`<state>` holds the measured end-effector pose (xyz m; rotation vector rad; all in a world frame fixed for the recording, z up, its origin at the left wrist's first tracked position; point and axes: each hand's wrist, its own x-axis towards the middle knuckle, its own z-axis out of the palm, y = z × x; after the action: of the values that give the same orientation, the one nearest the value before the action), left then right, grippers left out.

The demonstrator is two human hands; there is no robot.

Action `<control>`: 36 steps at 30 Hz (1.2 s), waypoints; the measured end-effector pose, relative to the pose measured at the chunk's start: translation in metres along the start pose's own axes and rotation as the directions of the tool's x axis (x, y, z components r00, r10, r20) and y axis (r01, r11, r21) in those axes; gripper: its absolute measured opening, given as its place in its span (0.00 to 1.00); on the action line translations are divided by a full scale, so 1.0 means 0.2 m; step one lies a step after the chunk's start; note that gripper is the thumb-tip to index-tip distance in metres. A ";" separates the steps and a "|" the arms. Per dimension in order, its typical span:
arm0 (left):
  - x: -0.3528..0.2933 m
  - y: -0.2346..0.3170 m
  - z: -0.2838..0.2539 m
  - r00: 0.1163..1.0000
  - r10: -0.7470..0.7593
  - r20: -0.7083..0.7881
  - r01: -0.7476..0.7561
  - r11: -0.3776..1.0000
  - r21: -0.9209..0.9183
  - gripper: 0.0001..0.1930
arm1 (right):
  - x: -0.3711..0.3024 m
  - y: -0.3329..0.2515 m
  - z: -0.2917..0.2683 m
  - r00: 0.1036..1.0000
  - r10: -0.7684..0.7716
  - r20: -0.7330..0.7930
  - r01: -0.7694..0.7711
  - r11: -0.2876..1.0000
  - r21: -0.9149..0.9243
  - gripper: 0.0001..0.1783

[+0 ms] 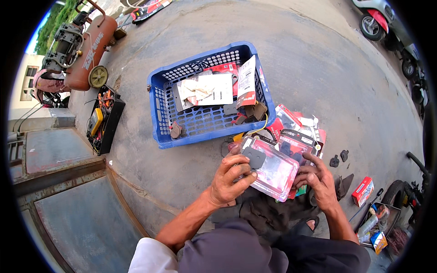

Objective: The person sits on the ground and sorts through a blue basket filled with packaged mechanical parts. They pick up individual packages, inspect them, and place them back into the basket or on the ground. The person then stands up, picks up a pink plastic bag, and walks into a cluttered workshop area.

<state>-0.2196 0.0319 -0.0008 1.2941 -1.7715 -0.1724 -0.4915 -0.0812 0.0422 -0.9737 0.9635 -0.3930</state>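
Observation:
My left hand [231, 182] is closed on a dark grey brake pad [255, 157], a flat plate with small holes. The pad lies over the left end of a clear plastic blister pack [276, 175] with pink-red edges. My right hand [317, 181] grips the right end of that pack, fingers bent around it. Behind the pack, partly hidden, lies a pile of red and black blister cards [293, 120]. Just beyond stands a blue plastic basket [207, 137] holding white and red cards [207, 89] and a few loose pads [176, 129].
Two small dark pads [334, 161] lie on the concrete at right, near a red and white box [363, 191]. At left are a black tool tray [114, 119] and a rusty-red air compressor [93, 48]. A bin of bottles [387, 218] sits lower right. Scooters [371, 27] stand far right.

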 end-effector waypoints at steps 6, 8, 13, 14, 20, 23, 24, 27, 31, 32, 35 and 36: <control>-0.03 0.05 0.11 0.989 -0.060 0.139 0.068 0.996 -0.057 0.13 | 0.01 0.14 0.05 0.986 0.161 -0.051 -0.138 0.940 0.312 0.37; -0.06 0.05 0.14 0.978 -0.083 0.192 0.101 0.991 -0.086 0.16 | -0.01 0.15 0.04 0.986 0.153 -0.059 -0.127 0.941 0.313 0.33; 0.02 0.07 0.08 0.906 -0.139 0.400 0.230 0.955 -0.187 0.25 | -0.03 0.22 0.00 0.986 0.113 -0.121 -0.084 0.971 0.224 0.29; 0.00 0.07 0.09 0.906 -0.141 0.400 0.231 0.955 -0.185 0.25 | -0.02 0.24 0.00 0.987 0.106 -0.124 -0.082 0.979 0.186 0.28; -0.02 0.09 0.20 0.900 -0.380 0.213 0.420 0.886 -0.195 0.25 | -0.03 0.26 0.01 0.980 0.122 -0.158 -0.096 0.981 0.168 0.26; -0.02 0.06 0.22 0.890 -0.404 0.211 0.443 0.876 -0.191 0.22 | -0.04 0.24 0.00 0.982 0.121 -0.144 -0.101 0.986 0.134 0.26; -0.01 0.07 0.21 0.833 -0.486 0.262 0.545 0.803 -0.241 0.20 | -0.04 0.24 0.00 0.981 0.124 -0.148 -0.105 0.985 0.134 0.26; 0.01 0.02 0.22 0.899 -0.386 0.207 0.427 0.875 -0.225 0.17 | -0.05 0.24 0.00 0.976 0.150 -0.158 -0.129 0.982 0.140 0.25; -0.02 0.01 0.20 0.635 -0.743 0.213 0.724 0.475 -0.500 0.09 | -0.05 0.21 0.00 0.968 0.182 -0.170 -0.144 0.965 0.218 0.26; -0.04 0.01 0.19 0.584 -0.790 0.186 0.740 0.424 -0.522 0.10 | -0.05 0.20 0.00 0.966 0.194 -0.169 -0.152 0.960 0.234 0.26; -0.08 -0.03 0.17 0.512 -0.846 0.149 0.729 0.336 -0.596 0.10 | -0.04 0.23 0.00 0.967 0.199 -0.161 -0.140 0.938 0.318 0.26; -0.09 -0.05 0.14 0.505 -0.849 0.154 0.742 0.337 -0.579 0.11 | -0.04 0.24 0.00 0.968 0.197 -0.157 -0.140 0.938 0.316 0.26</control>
<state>-0.2323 0.0323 -0.0334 1.5246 -0.6269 -1.0627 -0.5011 -0.0498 0.0073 -0.5758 1.1103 -0.4767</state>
